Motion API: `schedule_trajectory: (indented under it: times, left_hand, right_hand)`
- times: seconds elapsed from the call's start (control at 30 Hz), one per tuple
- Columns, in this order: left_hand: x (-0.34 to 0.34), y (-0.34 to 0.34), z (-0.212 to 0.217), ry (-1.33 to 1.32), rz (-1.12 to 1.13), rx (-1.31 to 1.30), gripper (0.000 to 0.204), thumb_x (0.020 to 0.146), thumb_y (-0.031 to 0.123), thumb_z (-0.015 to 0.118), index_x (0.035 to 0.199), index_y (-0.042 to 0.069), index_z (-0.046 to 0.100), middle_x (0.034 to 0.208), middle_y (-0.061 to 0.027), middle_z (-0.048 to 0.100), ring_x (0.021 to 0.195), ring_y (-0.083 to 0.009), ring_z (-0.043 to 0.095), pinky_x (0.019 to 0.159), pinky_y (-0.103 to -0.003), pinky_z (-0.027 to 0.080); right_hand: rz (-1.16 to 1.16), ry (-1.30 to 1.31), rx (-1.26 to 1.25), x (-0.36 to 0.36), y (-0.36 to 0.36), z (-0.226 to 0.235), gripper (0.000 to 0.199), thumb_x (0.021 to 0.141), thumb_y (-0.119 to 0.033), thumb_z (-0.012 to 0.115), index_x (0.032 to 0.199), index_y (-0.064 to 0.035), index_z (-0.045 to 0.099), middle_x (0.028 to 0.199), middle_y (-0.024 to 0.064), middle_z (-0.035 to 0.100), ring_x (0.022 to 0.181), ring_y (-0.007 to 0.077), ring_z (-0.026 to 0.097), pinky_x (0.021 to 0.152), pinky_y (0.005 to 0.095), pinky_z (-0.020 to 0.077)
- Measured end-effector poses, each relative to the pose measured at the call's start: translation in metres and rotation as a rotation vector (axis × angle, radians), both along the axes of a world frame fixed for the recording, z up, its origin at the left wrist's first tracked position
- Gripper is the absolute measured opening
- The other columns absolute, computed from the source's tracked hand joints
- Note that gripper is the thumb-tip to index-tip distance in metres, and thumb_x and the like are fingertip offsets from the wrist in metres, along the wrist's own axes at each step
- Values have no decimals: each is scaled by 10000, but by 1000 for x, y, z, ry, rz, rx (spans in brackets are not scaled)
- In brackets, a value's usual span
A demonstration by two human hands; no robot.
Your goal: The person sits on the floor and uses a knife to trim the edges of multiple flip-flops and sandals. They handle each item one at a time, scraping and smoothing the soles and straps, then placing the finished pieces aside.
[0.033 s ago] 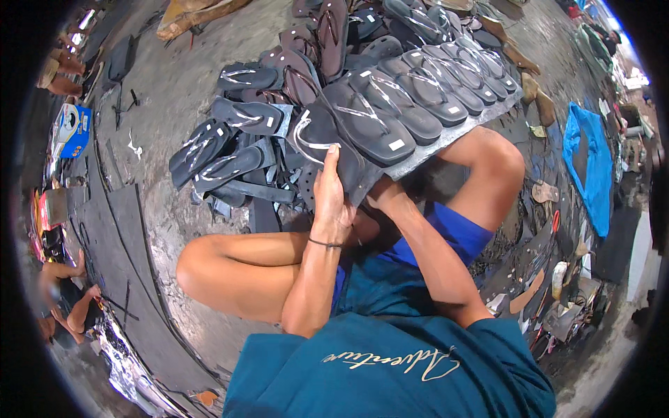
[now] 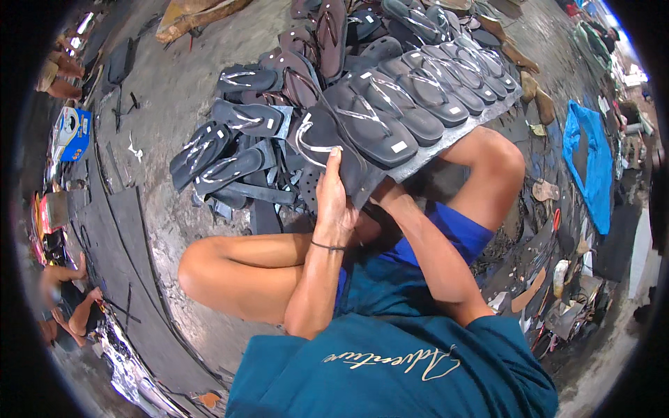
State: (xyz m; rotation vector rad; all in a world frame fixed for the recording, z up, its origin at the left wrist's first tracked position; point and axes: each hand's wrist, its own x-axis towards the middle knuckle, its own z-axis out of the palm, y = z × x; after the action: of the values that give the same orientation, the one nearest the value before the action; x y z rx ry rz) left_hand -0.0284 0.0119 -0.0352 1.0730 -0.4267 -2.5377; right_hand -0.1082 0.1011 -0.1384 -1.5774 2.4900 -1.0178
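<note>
I sit on the floor with my knees bent. My left hand [image 2: 333, 205] grips a black flip-flop [image 2: 327, 139] with pale silver straps, fingers wrapped over its near edge. My right hand [image 2: 387, 198] reaches under the same flip-flop; only its wrist and heel show, and the fingers are hidden. Just beyond, a row of several matching black flip-flops [image 2: 418, 94] lies side by side on a grey board [image 2: 446, 145] that rests against my right knee.
A loose pile of black flip-flops [image 2: 223, 157] lies to the left on the concrete floor. Black rubber sheets [image 2: 118, 244] stretch along the left. A blue cloth [image 2: 592, 160] and rubber scraps [image 2: 550, 285] lie on the right. Another person [image 2: 70, 306] crouches at lower left.
</note>
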Motion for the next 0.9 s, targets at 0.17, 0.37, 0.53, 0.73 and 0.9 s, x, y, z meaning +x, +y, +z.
schedule_trajectory:
  times: [0.17, 0.37, 0.53, 0.73, 0.9]
  left_hand:
    - [-1, -3, -1, -31, 11, -18, 305, 944, 322, 558, 1087, 55, 595, 1010, -50, 644, 900, -165, 633, 779, -320, 542]
    - [21, -13, 25, 24, -77, 5, 293, 943, 326, 556, 1080, 70, 600, 942, -42, 642, 798, -142, 620, 699, -276, 526]
    - [66, -22, 44, -285, 70, -515, 420, 919, 430, 556, 1002, 19, 589, 877, -66, 614, 729, -139, 609, 623, -287, 517]
    - [89, -30, 51, -285, -46, -566, 472, 923, 469, 523, 954, 4, 594, 775, -71, 617, 635, -137, 602, 556, -273, 500]
    - [62, -16, 43, -253, -52, -434, 454, 898, 502, 544, 1047, 73, 522, 781, -53, 572, 600, -152, 581, 503, -274, 487]
  right_hand:
    - [10, 14, -33, -27, -20, 0, 411, 874, -318, 590, 1165, -34, 535, 1084, 171, 578, 1015, 294, 562, 871, 422, 451]
    - [-186, -73, 98, -52, -67, 31, 369, 901, -355, 567, 1068, -26, 547, 936, 136, 596, 891, 235, 574, 780, 397, 460]
    - [-285, -882, 87, -16, -127, 64, 361, 929, -384, 538, 945, -24, 549, 753, 93, 602, 743, 187, 575, 669, 377, 462]
    - [-52, -873, -1137, -40, -170, 171, 533, 997, -481, 285, 719, -60, 457, 485, 36, 456, 378, 105, 424, 357, 217, 323]
    - [179, -764, -1038, -9, -137, 193, 505, 994, -445, 303, 712, -52, 448, 495, 30, 451, 396, 78, 414, 371, 206, 322]
